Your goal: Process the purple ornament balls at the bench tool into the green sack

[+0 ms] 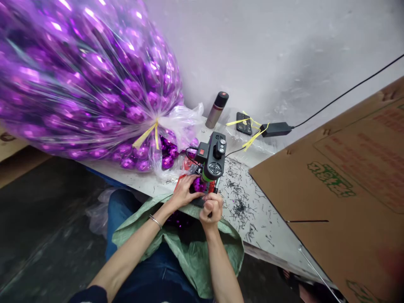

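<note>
A small black bench drill press (214, 158) with a red switch stands near the table's front edge. Under its head sits a shiny purple faceted ball (199, 184). My left hand (184, 192) is closed on the ball's left side, thumb and fingers against it. My right hand (211, 208) is wrapped round a black handle at the front right of the machine, mostly hidden by the fingers. Across my lap lies an open green woven sack (198, 256), with dark purple shiny pieces partly visible inside it.
A large clear bag of purple balls (104, 92), tied with yellow ribbon, fills the left. Behind stand a flask (217, 110), a phone-like dark item (244, 123) and a black power adapter (277, 129). Black shavings (240, 202) litter the table. A cardboard box (347, 181) borders the right.
</note>
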Demonstrator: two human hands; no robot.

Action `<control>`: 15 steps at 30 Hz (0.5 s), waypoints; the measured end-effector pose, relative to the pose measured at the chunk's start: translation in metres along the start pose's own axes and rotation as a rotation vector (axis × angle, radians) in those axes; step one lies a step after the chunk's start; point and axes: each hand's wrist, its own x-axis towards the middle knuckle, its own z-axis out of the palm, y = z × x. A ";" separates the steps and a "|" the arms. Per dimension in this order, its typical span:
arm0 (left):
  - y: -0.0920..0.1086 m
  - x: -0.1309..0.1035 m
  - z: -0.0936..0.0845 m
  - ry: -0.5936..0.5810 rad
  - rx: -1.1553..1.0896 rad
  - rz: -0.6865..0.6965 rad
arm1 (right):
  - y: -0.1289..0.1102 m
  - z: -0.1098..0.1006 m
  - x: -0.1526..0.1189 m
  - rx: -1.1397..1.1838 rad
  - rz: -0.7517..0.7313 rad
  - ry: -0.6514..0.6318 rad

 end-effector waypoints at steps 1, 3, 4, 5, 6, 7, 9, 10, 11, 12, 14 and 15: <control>0.000 0.000 0.000 0.000 -0.003 -0.005 | 0.001 0.000 0.001 -0.003 -0.026 -0.007; 0.001 0.001 0.000 0.006 -0.012 -0.015 | -0.003 -0.003 0.010 -0.009 -0.065 -0.019; 0.001 0.002 0.000 0.008 -0.019 -0.017 | -0.007 -0.006 0.018 -0.010 -0.067 -0.027; 0.002 0.003 0.000 0.007 -0.028 -0.017 | -0.012 -0.010 0.028 -0.009 -0.059 -0.039; 0.003 0.004 0.000 0.005 -0.038 -0.018 | -0.017 -0.013 0.039 -0.002 -0.027 -0.055; 0.004 0.005 0.000 0.005 -0.049 -0.019 | -0.023 -0.017 0.051 0.004 0.045 -0.070; 0.007 0.003 0.000 0.022 -0.070 -0.024 | -0.031 -0.023 0.073 0.023 0.179 -0.086; 0.009 -0.001 -0.002 0.047 -0.079 -0.031 | -0.034 -0.026 0.081 0.031 0.210 -0.096; 0.011 -0.008 -0.004 0.083 -0.084 -0.044 | -0.035 -0.028 0.085 0.035 0.220 -0.101; 0.013 -0.017 -0.007 0.124 -0.082 -0.060 | -0.034 -0.029 0.087 0.038 0.214 -0.108; 0.015 -0.043 -0.014 0.168 -0.053 -0.078 | -0.032 -0.030 0.083 0.042 0.174 -0.113; 0.016 -0.059 -0.018 0.154 -0.024 -0.074 | -0.030 -0.030 0.079 0.040 0.152 -0.116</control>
